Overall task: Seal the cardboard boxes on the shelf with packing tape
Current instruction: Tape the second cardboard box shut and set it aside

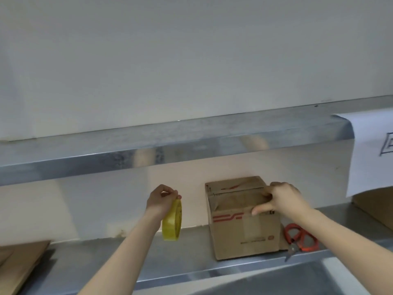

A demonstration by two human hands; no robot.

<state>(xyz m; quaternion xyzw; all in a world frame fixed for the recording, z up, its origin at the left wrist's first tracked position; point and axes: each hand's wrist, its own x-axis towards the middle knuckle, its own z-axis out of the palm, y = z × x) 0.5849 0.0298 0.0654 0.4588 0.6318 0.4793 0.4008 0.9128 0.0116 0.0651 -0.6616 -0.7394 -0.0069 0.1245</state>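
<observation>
A small cardboard box [244, 233] with red printing stands on the steel shelf [187, 262], against the wall. Clear tape runs across its top and down its front face. My right hand [282, 199] rests on the box's top right edge, thumb pressing on the front rim and fingers curled over the top. My left hand [162, 199] is raised to the left of the box and pinches the top of a yellow roll of packing tape [172, 222], which hangs down from my fingers.
Red-handled scissors [299, 238] lie on the shelf just right of the box. Flat cardboard [19, 265] sits at the far left, and another cardboard piece [374, 205] at the far right under a hanging white paper [374, 154]. A second steel shelf [170, 150] runs overhead.
</observation>
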